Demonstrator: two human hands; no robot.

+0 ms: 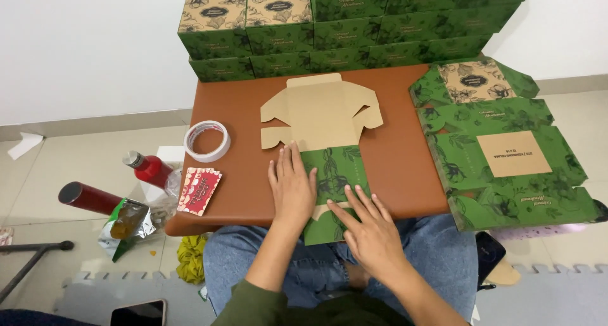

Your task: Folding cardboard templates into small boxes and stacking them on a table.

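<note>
— What fills the frame's top?
— Stacked green boxes (354, 28) behind the brown counter (405, 167); flat blanks (506, 161) at right.
— And centre?
— An unfolded carton (323, 142); left hand (292, 190) and right hand (373, 231) press flat on it, grasping nothing. Tape roll (207, 141) sits left.

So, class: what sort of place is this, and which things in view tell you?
Probably a home packing spot, worked from the floor: a low brown table, folded green boxes stacked against the wall, a flat box blank under both hands, and foam floor mats.
</note>
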